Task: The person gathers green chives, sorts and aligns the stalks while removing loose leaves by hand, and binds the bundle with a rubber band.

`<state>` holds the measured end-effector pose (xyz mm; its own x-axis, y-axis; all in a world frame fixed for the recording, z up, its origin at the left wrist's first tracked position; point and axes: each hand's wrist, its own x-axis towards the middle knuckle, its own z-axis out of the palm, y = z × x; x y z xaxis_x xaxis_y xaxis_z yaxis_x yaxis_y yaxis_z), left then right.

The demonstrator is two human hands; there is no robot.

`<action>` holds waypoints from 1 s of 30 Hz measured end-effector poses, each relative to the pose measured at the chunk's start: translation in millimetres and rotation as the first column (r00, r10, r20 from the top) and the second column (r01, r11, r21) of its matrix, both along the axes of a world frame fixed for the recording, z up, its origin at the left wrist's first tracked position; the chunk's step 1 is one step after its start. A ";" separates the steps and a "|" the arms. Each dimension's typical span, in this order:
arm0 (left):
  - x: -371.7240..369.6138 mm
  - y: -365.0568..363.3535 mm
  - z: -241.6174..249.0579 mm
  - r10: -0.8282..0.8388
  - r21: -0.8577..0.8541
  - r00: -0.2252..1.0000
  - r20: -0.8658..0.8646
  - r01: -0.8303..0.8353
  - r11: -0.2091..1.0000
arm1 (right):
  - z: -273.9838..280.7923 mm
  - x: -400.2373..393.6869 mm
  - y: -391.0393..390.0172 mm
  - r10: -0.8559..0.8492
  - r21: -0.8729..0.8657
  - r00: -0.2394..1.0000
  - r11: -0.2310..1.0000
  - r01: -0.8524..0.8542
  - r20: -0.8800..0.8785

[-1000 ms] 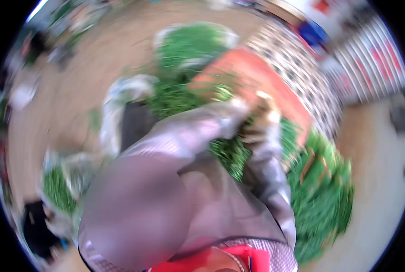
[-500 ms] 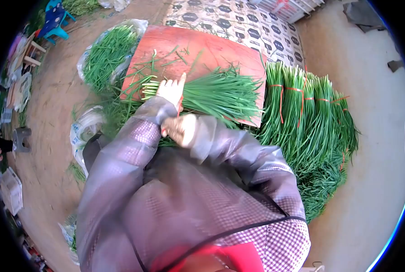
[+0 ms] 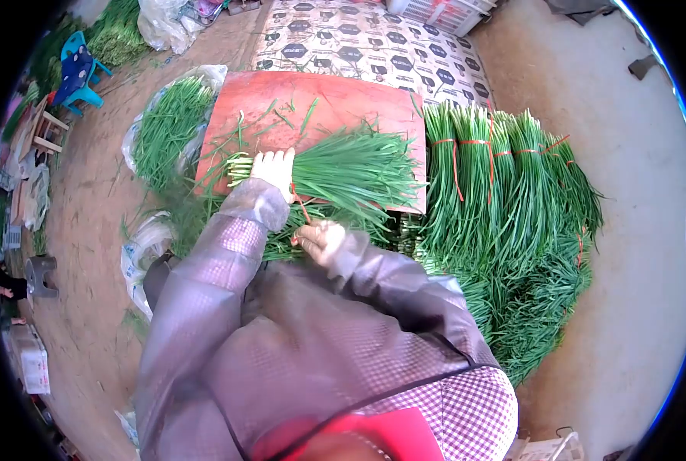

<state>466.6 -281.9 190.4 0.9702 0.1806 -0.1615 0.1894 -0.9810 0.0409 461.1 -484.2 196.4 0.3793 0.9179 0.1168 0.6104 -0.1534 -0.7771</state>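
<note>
Vs half a sec ago the view is sitting a bit higher & steadier, the board (image 3: pixel 320 100) is showing more bare red, and the right hand (image 3: pixel 321 240) is sliding lower, away from the left hand (image 3: pixel 275 170). Going left to right: a plastic bag of greens (image 3: pixel 166 127) is lying beside the board. Left hand is pressing down on the loose bunch of chives (image 3: pixel 350 173), fingers together and flat on the cut ends, at the board's near edge. Right hand, just below it, is pinching a red band (image 3: pixel 303 206) that's running up to the bunch; fingers curled tight. Further right, tied bundles (image 3: pixel 504 177) are lying side by side on the floor, touching the board's right edge
</note>
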 end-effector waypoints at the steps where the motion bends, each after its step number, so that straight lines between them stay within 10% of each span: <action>1: 0.5 -0.2 -4.4 -0.002 0.014 0.999 0.038 0.002 1.000 | 7.8 0.4 2.4 -0.013 0.145 0.993 0.989 -0.004 0.115; 4: 1.1 0.5 -16.7 -0.014 0.099 0.998 0.069 0.007 0.995 | 30.5 7.7 33.4 0.035 0.622 0.994 0.777 -0.094 0.106; 5: 6.6 6.3 -43.3 -0.053 0.211 0.980 0.192 0.011 0.977 | 34.5 0.1 37.3 0.085 0.477 0.882 0.863 0.167 -0.463; 6: 9.5 9.9 -58.4 -0.107 0.321 0.947 0.304 0.004 0.947 | 38.5 -8.0 41.9 0.040 0.204 0.474 0.932 0.299 -0.880; 8: 7.8 9.4 -57.7 -0.128 0.337 0.973 0.191 0.057 0.940 | 22.9 -4.5 68.5 0.195 0.238 0.138 0.831 0.503 -0.971; 12: 13.0 8.4 -41.5 -0.029 0.136 0.998 0.060 0.020 0.991 | 36.7 -7.0 77.6 0.079 0.171 0.190 0.826 0.537 -0.979; 15: 9.9 5.9 -13.4 -0.066 0.100 0.997 0.031 0.062 0.993 | 8.0 -19.2 61.5 -0.067 0.141 0.461 0.904 0.403 -0.885; 19: 8.8 -5.6 1.3 0.012 0.069 0.998 -0.058 -0.008 0.998 | -40.5 -31.7 33.5 -0.041 0.119 0.424 0.931 0.344 -0.905; 21: 4.3 -7.0 0.7 -0.004 0.075 0.999 -0.052 0.008 0.997 | -15.7 -15.7 30.2 0.210 0.311 0.478 0.939 0.144 -0.853; 23: 11.5 -4.8 3.7 -0.004 0.085 1.000 -0.009 0.005 0.996 | 56.4 30.2 0.0 0.012 0.034 0.596 0.999 0.026 -0.803; 25: 6.2 -8.4 2.0 -0.012 0.109 1.000 0.020 0.009 0.994 | 66.0 82.1 -32.1 -0.190 0.075 0.758 0.951 0.299 -0.624; 27: 5.2 -7.9 -2.1 -0.013 0.113 1.000 0.017 0.011 0.994 | 39.1 137.3 -61.6 -0.615 0.162 0.620 0.634 0.756 -0.486; 29: 8.5 -8.3 -1.2 -0.012 0.120 1.000 0.028 0.009 0.993 | 12.7 193.1 -86.3 -0.772 0.032 0.618 0.628 0.777 0.150; 30: 8.5 -8.5 0.2 -0.005 0.106 1.000 -0.009 0.006 0.994 | 15.3 194.2 -82.8 -0.772 0.034 0.618 0.629 0.777 0.148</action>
